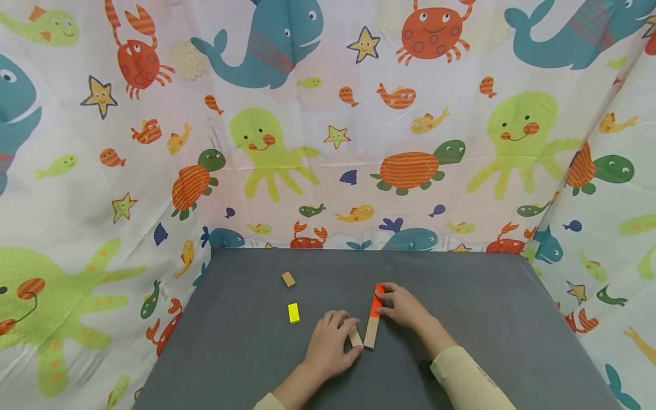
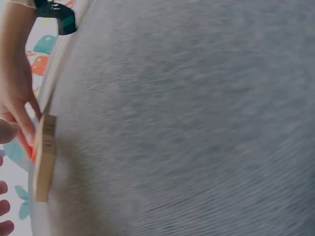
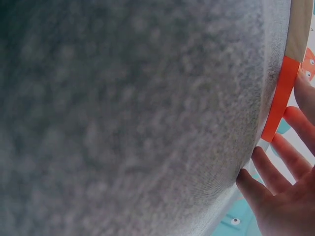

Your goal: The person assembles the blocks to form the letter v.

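In the head view, my left hand (image 1: 330, 344) grips a plain wooden block (image 1: 355, 336), fingers at its far end and thumb by its near end. Just right of it lies a second plain wooden block, end to end with an orange block (image 1: 377, 300); together they form a straight, slightly slanted row. The near ends of both plain blocks come close together. My right hand (image 1: 407, 307) holds the orange block between thumb and forefinger. Seen from the right wrist, that orange block (image 3: 283, 101) meets thumb and fingertips, the other fingers spread.
A yellow block (image 1: 294, 313) lies left of my left hand, and a small plain wooden block (image 1: 288, 279) sits farther back. Grey cloth covers the table (image 1: 461, 296). A curtain (image 1: 328, 171) printed with sea animals hangs behind and along both sides.
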Demonstrator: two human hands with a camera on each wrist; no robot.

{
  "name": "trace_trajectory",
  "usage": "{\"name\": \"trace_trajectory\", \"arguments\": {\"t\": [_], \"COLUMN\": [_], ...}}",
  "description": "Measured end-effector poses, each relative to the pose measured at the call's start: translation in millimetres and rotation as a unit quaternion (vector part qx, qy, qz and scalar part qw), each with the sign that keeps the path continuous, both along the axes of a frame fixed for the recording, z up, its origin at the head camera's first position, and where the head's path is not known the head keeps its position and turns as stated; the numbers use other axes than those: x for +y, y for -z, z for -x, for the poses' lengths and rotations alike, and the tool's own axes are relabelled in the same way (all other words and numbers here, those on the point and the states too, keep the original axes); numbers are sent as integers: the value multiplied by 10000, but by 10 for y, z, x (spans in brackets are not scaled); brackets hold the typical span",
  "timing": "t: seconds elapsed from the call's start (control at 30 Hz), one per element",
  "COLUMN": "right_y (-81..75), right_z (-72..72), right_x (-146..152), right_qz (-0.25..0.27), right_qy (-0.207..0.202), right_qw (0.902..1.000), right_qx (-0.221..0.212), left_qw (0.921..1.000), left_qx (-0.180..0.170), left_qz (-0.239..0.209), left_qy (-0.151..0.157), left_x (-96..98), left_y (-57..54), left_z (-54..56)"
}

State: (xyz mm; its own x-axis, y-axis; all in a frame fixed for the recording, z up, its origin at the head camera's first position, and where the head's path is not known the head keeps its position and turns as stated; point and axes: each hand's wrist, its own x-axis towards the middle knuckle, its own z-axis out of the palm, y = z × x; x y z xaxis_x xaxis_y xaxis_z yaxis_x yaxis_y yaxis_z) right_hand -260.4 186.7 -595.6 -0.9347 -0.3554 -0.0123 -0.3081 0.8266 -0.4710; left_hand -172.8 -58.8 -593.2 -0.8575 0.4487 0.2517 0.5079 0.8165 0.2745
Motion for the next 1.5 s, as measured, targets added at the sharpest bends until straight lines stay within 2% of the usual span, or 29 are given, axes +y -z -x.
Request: {"name": "trace_trajectory", "arguments": {"t": [0.2,0.4,0.8,1.03,1.23,1.37,1.5], "right_y": [2,6,19,17,18,12,12], "right_z": [-18,-31,-8,1,-19,-28,-26], "right_x": [7,9,21,25,21,11,4], "right_qz": [55,143,206,165,181,186,207], "right_qy": [7,-21,-21,-25,-22,2,13], "right_qw": [10000,9999,9998,9999,9998,9998,9998], "right_qx": [55,60,72,2,-81,-84,-43], "left_qw": [9999,9996,9983,9984,9971,9961,9950], "left_qx": [-89,-206,-377,-281,-413,-421,-265], "left_qz": [-55,18,-260,-315,-387,-445,-560], "left_qy": [-97,-189,-349,-376,-504,-638,-785], "left_x": [-43,-86,-196,-271,-329,-376,-441], "left_y": [-87,-84,-51,-42,-19,-41,-73], "left_z": [79,108,187,212,213,221,245]}}
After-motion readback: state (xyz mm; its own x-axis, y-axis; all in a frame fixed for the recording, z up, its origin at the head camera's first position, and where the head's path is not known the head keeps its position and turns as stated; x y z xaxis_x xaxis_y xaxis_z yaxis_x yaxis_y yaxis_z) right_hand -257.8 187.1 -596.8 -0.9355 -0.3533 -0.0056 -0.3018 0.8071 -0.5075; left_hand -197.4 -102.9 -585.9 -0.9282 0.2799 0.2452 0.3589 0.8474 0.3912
